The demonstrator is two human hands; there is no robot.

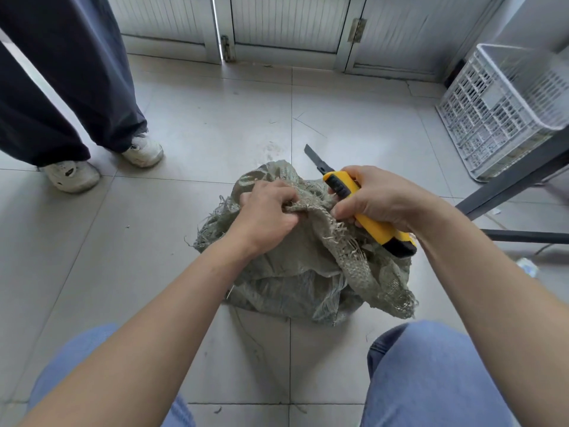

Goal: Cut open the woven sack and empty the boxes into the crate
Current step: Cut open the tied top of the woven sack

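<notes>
A grey-green woven sack point(295, 272) lies crumpled on the tiled floor between my knees, its edges frayed. My left hand point(264, 214) grips a bunched fold at the sack's top. My right hand point(378, 198) holds a yellow and black utility knife point(369, 223), its dark blade extended and pointing up and left past the sack; the fingertips of that hand also pinch the same fold of sack. No boxes show; whatever is inside the sack is hidden. A white lattice crate point(498, 109) stands at the right, apart from the sack.
Another person's legs in dark trousers and white shoes point(101, 161) stand at the left. Dark metal frame bars point(517, 183) slant in from the right near the crate. Grey panelled doors point(289, 26) close off the back. My knees in blue jeans fill the bottom corners.
</notes>
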